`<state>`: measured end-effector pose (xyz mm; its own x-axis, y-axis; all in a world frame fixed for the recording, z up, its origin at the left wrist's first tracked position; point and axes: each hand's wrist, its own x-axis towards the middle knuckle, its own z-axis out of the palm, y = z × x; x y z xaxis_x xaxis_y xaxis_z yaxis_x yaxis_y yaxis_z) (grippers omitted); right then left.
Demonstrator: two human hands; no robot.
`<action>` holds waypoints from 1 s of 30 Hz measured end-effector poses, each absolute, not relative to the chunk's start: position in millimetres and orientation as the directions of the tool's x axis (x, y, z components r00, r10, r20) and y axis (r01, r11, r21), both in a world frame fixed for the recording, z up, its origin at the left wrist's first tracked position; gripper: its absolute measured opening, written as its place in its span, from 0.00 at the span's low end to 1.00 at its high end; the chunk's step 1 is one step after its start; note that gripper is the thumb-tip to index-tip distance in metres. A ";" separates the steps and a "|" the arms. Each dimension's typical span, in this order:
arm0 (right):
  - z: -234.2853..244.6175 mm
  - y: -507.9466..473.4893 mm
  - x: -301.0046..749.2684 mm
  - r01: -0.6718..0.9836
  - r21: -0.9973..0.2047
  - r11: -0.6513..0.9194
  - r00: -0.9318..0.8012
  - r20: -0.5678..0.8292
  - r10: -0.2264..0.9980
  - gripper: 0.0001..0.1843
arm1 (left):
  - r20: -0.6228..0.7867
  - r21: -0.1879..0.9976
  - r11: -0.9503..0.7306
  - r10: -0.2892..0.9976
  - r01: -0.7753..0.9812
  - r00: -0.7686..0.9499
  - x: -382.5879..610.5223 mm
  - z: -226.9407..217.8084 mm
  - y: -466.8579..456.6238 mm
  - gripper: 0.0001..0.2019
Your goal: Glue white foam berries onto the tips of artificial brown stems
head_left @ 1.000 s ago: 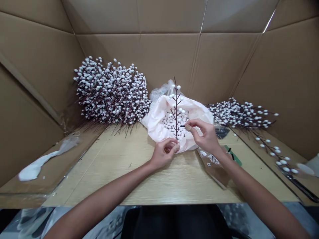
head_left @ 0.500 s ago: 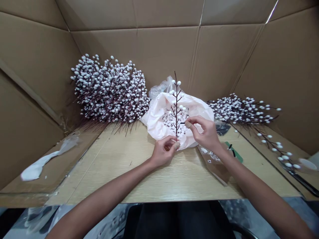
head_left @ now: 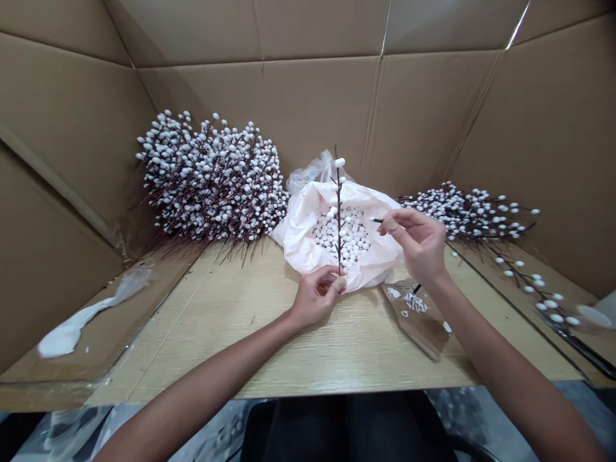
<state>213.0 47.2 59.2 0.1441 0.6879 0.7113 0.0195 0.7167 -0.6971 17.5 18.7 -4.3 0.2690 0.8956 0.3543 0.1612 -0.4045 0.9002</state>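
My left hand [head_left: 319, 292] pinches the lower end of a brown artificial berry stem [head_left: 339, 224], which stands upright with a few white berries on its upper twigs. To the right of the stem, my right hand [head_left: 421, 240] is closed on a thin black stick [head_left: 376, 220] with a pale tip pointing left. Behind and below the stem lies an open white plastic bag [head_left: 298, 244], full of loose white foam berries [head_left: 353, 240]. The right hand hovers over the bag's right side, apart from the stem.
A big pile of white-berry stems [head_left: 216, 173] lies at the back left, a smaller pile [head_left: 462, 208] at the back right. A cardboard piece [head_left: 423, 327] with white glue smears is near my right forearm. A white glue-smeared plastic strip [head_left: 62, 337] lies left. Cardboard walls [head_left: 317, 96] surround the table.
My right hand has moved right, away from the stem, with the black stick. The stem has turned in my left hand, so its twigs face differently.
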 end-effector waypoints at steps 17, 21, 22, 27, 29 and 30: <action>66.3 46.1 208.8 0.121 -0.714 0.690 0.231 0.696 0.680 0.08 | 0.364 0.859 -0.461 0.856 0.223 0.367 16.8 -3.6 18.1 0.13; 65.5 46.9 209.0 0.120 -0.717 0.686 0.223 0.693 0.686 0.08 | 0.356 0.865 -0.450 0.862 0.222 0.361 16.8 -2.5 17.4 0.13; 65.3 47.0 208.9 0.114 -0.715 0.690 0.223 0.695 0.683 0.08 | 0.356 0.866 -0.449 0.863 0.219 0.359 16.9 -2.3 17.3 0.13; 64.2 47.1 208.7 0.111 -0.712 0.693 0.214 0.698 0.684 0.09 | 0.359 0.870 -0.447 0.864 0.208 0.353 16.9 -2.6 17.4 0.13; 63.8 47.5 208.9 0.119 -0.714 0.690 0.215 0.697 0.684 0.09 | 0.357 0.872 -0.445 0.864 0.205 0.354 17.0 -2.6 17.5 0.13; 63.6 47.7 209.1 0.120 -0.714 0.689 0.216 0.696 0.684 0.09 | 0.358 0.872 -0.445 0.864 0.204 0.355 17.1 -2.5 17.5 0.13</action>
<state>209.1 47.7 63.6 0.2158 0.6844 0.6965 0.1203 0.6892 -0.7145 17.1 17.5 -2.5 0.3547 0.8639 0.3576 0.2038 -0.4448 0.8721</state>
